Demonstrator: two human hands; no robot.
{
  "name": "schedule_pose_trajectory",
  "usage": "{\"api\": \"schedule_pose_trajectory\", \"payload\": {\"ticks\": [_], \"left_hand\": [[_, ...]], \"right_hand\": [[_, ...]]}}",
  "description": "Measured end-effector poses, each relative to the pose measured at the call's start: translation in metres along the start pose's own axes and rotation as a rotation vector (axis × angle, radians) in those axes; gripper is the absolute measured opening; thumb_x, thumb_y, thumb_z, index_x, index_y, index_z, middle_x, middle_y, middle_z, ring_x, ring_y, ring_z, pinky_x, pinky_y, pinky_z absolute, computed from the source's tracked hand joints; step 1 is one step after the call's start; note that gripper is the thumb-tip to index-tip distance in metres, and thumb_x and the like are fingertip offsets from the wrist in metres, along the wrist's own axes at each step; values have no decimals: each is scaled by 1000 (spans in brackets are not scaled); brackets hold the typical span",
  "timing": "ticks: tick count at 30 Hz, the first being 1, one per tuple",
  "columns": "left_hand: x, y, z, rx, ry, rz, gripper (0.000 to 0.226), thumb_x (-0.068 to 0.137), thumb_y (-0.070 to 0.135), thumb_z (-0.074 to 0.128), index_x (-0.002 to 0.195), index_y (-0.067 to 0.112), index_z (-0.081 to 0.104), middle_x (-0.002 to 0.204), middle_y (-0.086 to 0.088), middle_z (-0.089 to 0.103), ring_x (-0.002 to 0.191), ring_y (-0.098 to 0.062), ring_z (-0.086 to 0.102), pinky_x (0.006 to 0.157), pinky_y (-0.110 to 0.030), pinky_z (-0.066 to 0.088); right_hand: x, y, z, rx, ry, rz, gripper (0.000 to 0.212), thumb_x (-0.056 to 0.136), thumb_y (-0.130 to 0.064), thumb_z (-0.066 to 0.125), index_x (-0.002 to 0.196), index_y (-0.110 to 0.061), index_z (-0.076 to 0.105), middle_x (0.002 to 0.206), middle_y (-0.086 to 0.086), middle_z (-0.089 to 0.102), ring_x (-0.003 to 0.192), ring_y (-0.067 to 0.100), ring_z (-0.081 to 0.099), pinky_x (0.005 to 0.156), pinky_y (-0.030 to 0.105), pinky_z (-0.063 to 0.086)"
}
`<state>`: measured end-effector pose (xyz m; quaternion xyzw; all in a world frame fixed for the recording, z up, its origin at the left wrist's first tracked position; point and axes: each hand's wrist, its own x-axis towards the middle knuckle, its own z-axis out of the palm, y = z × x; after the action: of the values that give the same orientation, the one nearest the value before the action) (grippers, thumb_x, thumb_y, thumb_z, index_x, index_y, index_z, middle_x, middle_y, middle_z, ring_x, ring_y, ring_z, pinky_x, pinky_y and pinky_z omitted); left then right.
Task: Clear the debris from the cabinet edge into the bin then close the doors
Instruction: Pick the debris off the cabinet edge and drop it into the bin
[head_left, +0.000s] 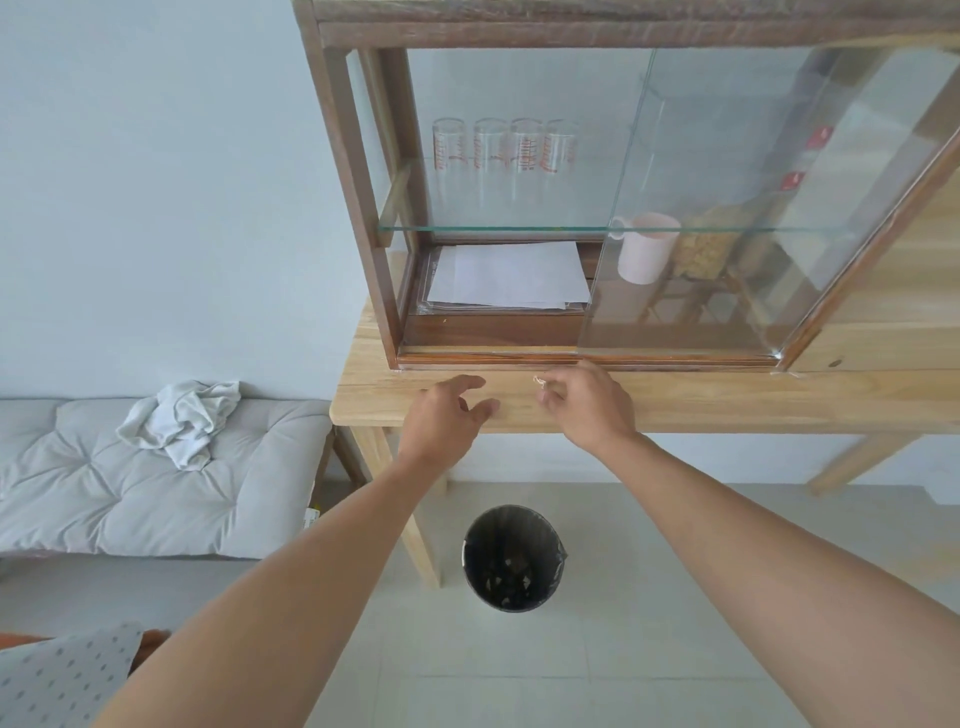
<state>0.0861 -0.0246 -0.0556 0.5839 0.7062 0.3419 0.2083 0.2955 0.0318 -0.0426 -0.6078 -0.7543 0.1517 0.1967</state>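
A dark wooden cabinet (358, 208) with sliding glass doors (727, 208) stands on a light wooden table (727, 400). Its left half stands uncovered, with the glass slid to the right. My right hand (587, 405) hovers just in front of the cabinet's bottom rail, fingertips pinched on a small pale scrap of debris (539, 382). My left hand (447, 415) rests on the table's front edge with fingers apart, holding nothing. A round black bin (511, 558) stands on the floor below the table, between my forearms, with dark scraps inside.
Inside the cabinet are several glasses (504, 148) on a glass shelf, a stack of papers (509, 278) and a pink mug (644, 249). A grey cushioned bench (130, 493) with a crumpled white cloth (176, 421) stands at the left.
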Motion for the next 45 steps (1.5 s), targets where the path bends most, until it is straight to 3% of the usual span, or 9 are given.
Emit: {"api": "schedule_pose_trajectory", "payload": {"ticks": [5, 12, 18, 25, 30, 32, 35, 39, 45], "left_hand": [[-9, -6, 7, -8, -7, 0, 42, 91, 54, 75, 127, 31, 71, 64, 8, 64, 59, -6, 58, 57, -23, 42], [-36, -8, 19, 11, -91, 16, 45, 92, 53, 74, 132, 33, 68, 62, 6, 64, 68, -18, 59, 67, -35, 54], [-57, -13, 34, 31, -116, -7, 47, 92, 54, 73, 132, 30, 69, 65, 10, 60, 68, -15, 59, 65, -31, 47], [-72, -42, 59, 71, -207, -52, 47, 93, 53, 72, 134, 30, 66, 68, 13, 66, 69, -4, 64, 62, -27, 49], [-67, -82, 73, 105, -298, -117, 49, 95, 50, 71, 137, 27, 64, 81, 14, 68, 79, -7, 65, 76, -32, 58], [-66, -100, 75, 115, -335, -149, 49, 96, 48, 71, 139, 27, 63, 80, 12, 69, 77, -6, 66, 73, -28, 55], [-64, -125, 75, 123, -343, -200, 48, 95, 48, 72, 138, 28, 63, 78, 13, 69, 72, -4, 66, 64, -20, 49], [-60, -144, 72, 154, -359, -229, 48, 96, 47, 72, 138, 27, 64, 81, 13, 69, 75, -5, 67, 70, -24, 51], [-53, -128, 65, 160, -345, -202, 48, 97, 47, 70, 140, 27, 62, 80, 11, 69, 76, -8, 67, 73, -29, 56]], "right_hand": [[-2, -2, 3, 27, 19, 24, 14, 100, -35, 67, 103, -36, 81, 100, -11, 60, 105, 19, 67, 72, 32, 40], [-42, 9, 2, 205, -1, 29, 12, 100, -32, 68, 100, -29, 80, 80, -17, 54, 78, 9, 56, 67, 30, 41], [-78, 33, 6, 243, -114, 42, 12, 98, -35, 69, 92, -29, 78, 58, -13, 52, 58, 7, 53, 57, 28, 37], [-95, 73, 60, 163, -254, 187, 10, 97, -38, 69, 95, -35, 78, 74, -16, 64, 69, 7, 63, 56, 24, 39], [-85, 85, 106, 134, -292, 265, 16, 98, -39, 67, 97, -30, 81, 75, -20, 63, 79, 14, 68, 66, 29, 48], [-77, 85, 120, 133, -301, 282, 17, 98, -40, 66, 98, -29, 80, 76, -19, 64, 82, 15, 71, 67, 29, 52], [-67, 85, 137, 138, -299, 300, 22, 100, -41, 64, 114, -31, 78, 82, -15, 68, 87, 19, 72, 74, 32, 55], [-67, 88, 143, 155, -341, 304, 42, 100, -44, 64, 138, -27, 68, 89, -15, 68, 97, 19, 72, 86, 35, 57], [-71, 92, 123, 160, -316, 296, 40, 100, -42, 64, 136, -28, 69, 90, -13, 71, 93, 18, 72, 87, 36, 57]]}}
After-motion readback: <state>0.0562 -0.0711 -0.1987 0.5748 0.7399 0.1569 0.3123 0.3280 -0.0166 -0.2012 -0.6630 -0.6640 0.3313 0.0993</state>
